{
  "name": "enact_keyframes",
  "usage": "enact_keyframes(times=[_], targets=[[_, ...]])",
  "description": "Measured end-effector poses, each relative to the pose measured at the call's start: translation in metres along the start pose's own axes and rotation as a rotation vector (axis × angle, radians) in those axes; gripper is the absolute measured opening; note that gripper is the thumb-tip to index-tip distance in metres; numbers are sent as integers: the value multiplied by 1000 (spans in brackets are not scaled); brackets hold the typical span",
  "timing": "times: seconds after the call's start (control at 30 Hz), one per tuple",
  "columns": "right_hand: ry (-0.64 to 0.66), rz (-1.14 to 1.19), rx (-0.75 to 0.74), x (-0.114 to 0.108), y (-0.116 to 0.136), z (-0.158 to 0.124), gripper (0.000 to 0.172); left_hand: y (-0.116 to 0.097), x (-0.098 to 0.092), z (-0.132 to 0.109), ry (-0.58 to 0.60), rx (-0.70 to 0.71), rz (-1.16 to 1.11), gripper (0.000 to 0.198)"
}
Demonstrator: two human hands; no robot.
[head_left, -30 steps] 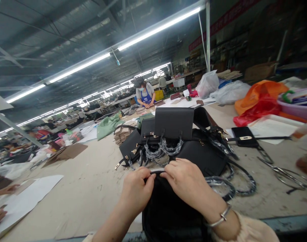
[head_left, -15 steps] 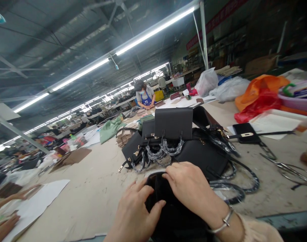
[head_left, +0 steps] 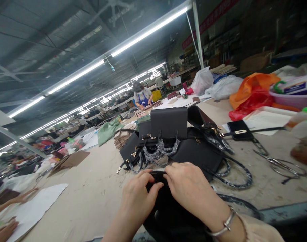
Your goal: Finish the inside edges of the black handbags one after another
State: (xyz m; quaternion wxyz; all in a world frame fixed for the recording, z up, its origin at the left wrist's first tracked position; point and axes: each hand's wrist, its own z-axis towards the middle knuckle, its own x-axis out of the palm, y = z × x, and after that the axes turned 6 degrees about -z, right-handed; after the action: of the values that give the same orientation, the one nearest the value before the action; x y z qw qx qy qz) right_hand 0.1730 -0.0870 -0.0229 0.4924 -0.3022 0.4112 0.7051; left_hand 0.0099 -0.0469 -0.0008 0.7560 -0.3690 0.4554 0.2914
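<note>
A black handbag [head_left: 168, 215] sits at the near edge of the table, right in front of me. My left hand [head_left: 139, 196] grips its top rim from the left, fingers curled over the edge. On the right side of the rim lies my right hand [head_left: 191, 190], fingers bent and pressing down; a silver bracelet is on that wrist. Just beyond stands a pile of black handbags [head_left: 173, 141] with handles wrapped in plastic film.
Scissors [head_left: 281, 166] lie to the right, near a black strap piece [head_left: 240, 129]. Orange and red plastic bags [head_left: 251, 94] and a purple basin [head_left: 294, 97] are at far right. White paper [head_left: 35, 205] lies left, with another person's hands [head_left: 4, 230]. A person works at the far end [head_left: 142, 95].
My left hand let go of the rim, opened beside the bag, and has now closed on the rim again. The view tilted slightly upward.
</note>
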Motion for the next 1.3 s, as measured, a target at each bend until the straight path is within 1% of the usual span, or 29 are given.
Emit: enact_keyframes(times=[0.17, 0.33, 0.43, 0.63, 0.77, 0.97, 1.17, 1.23, 1.3], targets=[[12, 19, 12, -1, -2, 1, 16, 6, 3, 4, -62, 65, -120, 14], [34, 50, -11, -2, -1, 2, 15, 9, 3, 0, -76, 22, -176, 16], [32, 58, -33, 0, 2, 3, 12, 11, 4, -1, -77, -13, -167, 16], [13, 40, -37, 10, 7, 7, 15, 13, 3, 1, -46, -47, -86, 18], [15, 21, -53, 14, 8, 9, 16, 12, 3, 4, -33, -43, -47, 20], [11, 30, -88, 20, 8, 12, 10, 12, 5, 6, -31, -6, 7, 18], [-8, 29, -113, 22, 7, 15, 18, 12, 4, 6, -30, -6, 27, 18], [-12, 51, -93, 21, 7, 15, 19, 10, 2, 4, -22, -4, 12, 15], [-21, 70, -79, 20, 8, 15, 19, 7, -1, -2, -6, -3, -28, 8]])
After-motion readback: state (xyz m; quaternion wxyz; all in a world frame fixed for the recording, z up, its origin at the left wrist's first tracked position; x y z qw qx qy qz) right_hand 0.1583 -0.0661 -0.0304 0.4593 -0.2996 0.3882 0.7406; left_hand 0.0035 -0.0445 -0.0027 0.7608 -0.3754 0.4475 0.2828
